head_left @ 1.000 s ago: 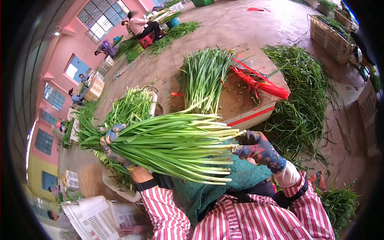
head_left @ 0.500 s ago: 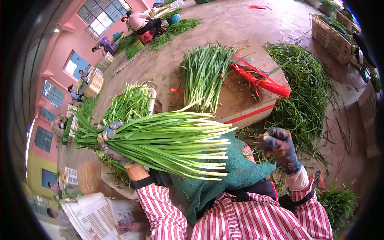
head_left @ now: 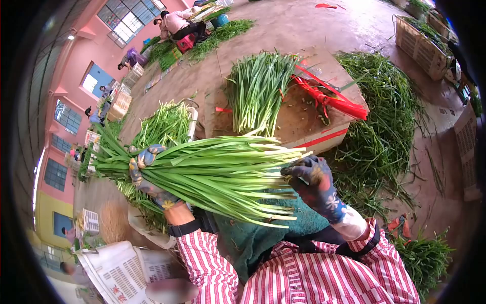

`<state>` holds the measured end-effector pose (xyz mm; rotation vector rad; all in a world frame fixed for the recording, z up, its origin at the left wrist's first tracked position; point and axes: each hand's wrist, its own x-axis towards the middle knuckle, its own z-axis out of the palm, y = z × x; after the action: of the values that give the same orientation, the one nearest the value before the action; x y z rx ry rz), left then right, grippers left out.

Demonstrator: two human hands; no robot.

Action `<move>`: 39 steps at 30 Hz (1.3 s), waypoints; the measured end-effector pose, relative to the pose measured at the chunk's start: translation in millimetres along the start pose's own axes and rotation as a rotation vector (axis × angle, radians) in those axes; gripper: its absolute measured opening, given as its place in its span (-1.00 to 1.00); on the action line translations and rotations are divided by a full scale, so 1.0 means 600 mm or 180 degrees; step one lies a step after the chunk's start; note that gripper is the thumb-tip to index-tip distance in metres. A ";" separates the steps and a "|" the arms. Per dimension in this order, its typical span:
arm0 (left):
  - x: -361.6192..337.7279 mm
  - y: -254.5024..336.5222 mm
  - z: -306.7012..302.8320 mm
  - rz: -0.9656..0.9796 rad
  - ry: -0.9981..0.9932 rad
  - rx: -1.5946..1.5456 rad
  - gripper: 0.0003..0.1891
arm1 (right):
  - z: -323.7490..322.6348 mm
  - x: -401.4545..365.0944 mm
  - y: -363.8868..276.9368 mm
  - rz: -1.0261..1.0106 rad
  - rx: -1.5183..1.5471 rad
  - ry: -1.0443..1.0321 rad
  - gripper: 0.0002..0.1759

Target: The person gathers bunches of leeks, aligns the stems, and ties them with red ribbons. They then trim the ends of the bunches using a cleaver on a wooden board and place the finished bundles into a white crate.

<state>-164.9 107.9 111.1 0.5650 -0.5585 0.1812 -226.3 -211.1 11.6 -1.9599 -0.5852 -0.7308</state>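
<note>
My left hand, in a flower-patterned glove, is wrapped round the leafy end of a large bunch of garlic chives. The bunch lies level over my lap, its pale stem ends pointing right. My right hand, gloved alike, is at those stem ends with fingers curled and pinched on a few chive stems; the fingertips are partly hidden. Beyond, a second pile of garlic chives rests on a box top, beside red ties. A teal cloth covers my lap.
Loose greens are heaped on the floor right of the box. More chives fill a pale container at left. White printed sacks lie at lower left. A crate stands at upper right. Other people sit further off.
My right hand has moved left from beside the bunch to its stem ends. The left hand still holds the bunch, which has shifted slightly right.
</note>
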 end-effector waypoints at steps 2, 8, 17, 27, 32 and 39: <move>0.002 0.002 -0.006 0.0064 0.0248 0.0081 -0.76 | 0.002 -0.003 0.001 -0.0270 -0.0682 -0.0188 -0.74; 0.005 0.009 -0.024 0.0087 0.0404 0.0082 -0.76 | -0.010 -0.004 0.021 -0.0287 -0.1474 -0.0482 -0.77; -0.009 0.021 -0.038 0.0003 0.0252 0.0023 -0.80 | -0.069 -0.097 0.131 0.2980 0.1690 -0.0398 -0.77; -0.023 -0.017 -0.009 0.0248 0.0705 -0.0322 -0.86 | -0.035 -0.038 0.048 0.2312 0.4456 -0.1222 -0.51; -0.025 -0.003 -0.042 0.0312 0.0619 -0.0339 -0.85 | 0.037 -0.101 0.101 0.2305 0.4957 -0.0852 -0.49; -0.028 -0.006 -0.063 0.0313 0.0596 -0.0048 -0.78 | 0.075 -0.128 0.096 0.2716 0.5710 -0.0367 -0.49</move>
<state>-161.1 125.9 73.5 0.5002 -0.4055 0.3194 -231.8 -205.2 -94.2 -0.3712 -0.1837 0.4562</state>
